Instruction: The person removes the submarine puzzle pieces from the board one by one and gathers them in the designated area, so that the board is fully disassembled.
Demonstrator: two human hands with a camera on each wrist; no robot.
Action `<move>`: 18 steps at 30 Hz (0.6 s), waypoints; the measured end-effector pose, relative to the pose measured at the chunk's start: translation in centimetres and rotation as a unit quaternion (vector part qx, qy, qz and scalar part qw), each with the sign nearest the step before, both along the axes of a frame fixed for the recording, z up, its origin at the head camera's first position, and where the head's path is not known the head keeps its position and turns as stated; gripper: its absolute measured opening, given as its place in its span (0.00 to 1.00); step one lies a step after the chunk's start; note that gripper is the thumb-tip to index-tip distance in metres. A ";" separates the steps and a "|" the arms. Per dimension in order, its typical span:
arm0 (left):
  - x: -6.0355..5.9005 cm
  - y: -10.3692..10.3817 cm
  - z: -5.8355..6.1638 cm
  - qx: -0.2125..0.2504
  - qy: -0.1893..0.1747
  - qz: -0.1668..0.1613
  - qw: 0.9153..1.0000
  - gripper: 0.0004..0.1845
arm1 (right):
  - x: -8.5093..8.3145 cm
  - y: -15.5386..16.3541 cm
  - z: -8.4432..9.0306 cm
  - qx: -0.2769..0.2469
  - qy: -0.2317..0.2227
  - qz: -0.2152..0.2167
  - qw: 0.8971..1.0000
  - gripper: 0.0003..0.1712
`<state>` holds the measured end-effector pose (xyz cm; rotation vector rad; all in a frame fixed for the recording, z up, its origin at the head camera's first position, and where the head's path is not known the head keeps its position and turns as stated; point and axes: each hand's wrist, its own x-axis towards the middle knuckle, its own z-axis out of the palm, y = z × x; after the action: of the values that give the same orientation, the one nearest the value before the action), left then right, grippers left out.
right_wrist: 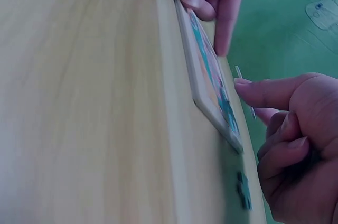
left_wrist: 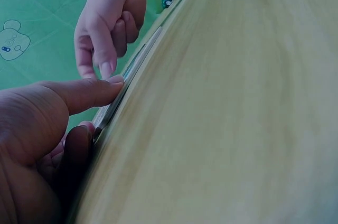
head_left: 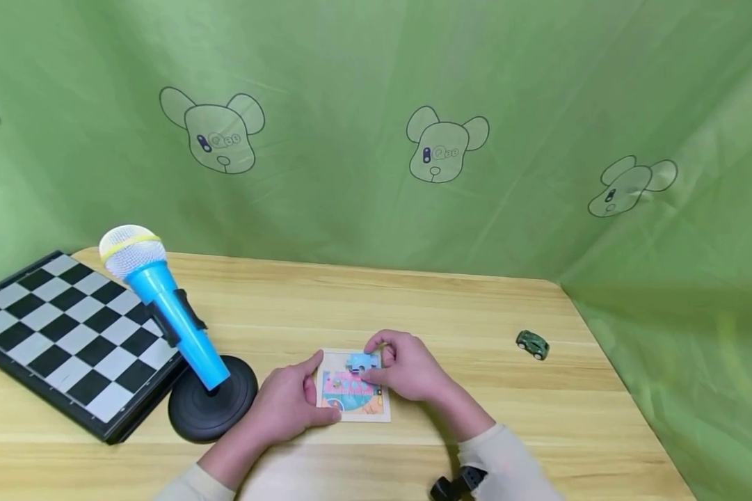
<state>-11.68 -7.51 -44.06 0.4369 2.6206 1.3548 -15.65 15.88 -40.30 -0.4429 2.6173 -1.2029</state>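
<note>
Abt midway along the worktop [head_left: 476, 306], well in from its back edge, I saw a puzzle tray [head_left: 372, 418], pink, teal & orange pcs [head_left: 353, 401] fitted inside. L hand [head_left: 284, 403] gripped its left edge, thumb over the nr corner; R hand [head_left: 410, 369] pinched a blue pc [head_left: 360, 362] btwn thumb & index. Head cam put that pc over the tray; R wrist cam showed it edge-on, held clear. Only head cam caught the chessboard [head_left: 81, 320], worktop's left side.

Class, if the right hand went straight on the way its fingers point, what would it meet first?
Likely the puzzle board, below the blue piece the right hand pinches, before reaching the left hand; the height gap is hard to judge.
</note>
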 end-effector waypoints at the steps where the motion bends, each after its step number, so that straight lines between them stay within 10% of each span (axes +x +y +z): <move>1: 0.0 0.0 0.0 0.001 0.001 0.001 1.000 0.53 | 0.1 0.4 0.1 -0.002 0.005 -0.005 1.000 0.17; 18: 0.2 0.0 -0.1 0.007 0.007 0.001 1.000 0.53 | 0.5 7.1 0.2 0.014 0.016 -0.080 0.997 0.19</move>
<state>-11.52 -7.50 -44.18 0.4456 2.6252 1.3763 -15.16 22.95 -40.11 -0.2525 2.7378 -1.2132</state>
